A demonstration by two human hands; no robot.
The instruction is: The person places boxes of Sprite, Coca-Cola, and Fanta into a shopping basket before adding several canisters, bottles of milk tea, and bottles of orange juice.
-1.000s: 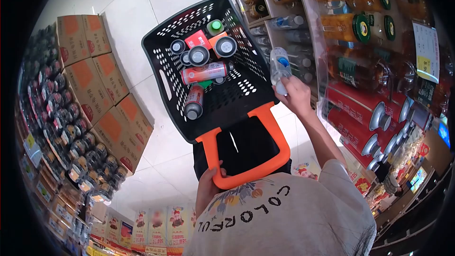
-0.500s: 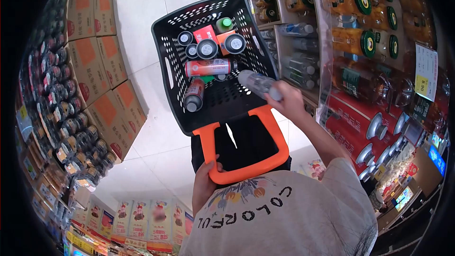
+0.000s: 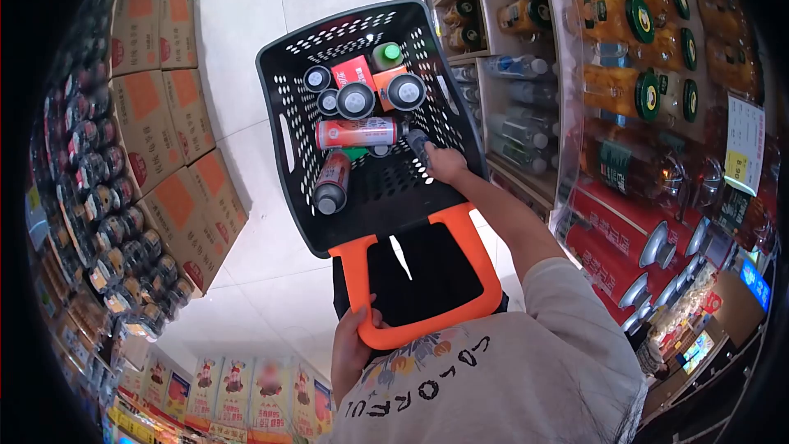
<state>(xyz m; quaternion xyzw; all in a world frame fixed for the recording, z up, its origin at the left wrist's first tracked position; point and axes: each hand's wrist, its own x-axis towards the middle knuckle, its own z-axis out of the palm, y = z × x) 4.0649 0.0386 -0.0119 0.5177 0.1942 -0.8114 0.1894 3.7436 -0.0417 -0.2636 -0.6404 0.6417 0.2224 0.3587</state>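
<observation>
Pale short-sleeved T-shirt [image 3: 501, 378] — black "COLORFUL" lettering, floral print — bare forearms

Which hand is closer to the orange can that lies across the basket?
Right. The right hand is inside the basket, just beside the orange can, gripping a bottle. The left hand is far back on the orange handle.

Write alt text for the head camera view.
A person's right hand lowers a clear bottle into a black shopping basket holding cans and bottles, while the left hand grips its orange handle. Drink shelves stand right, stacked cartons left.
</observation>
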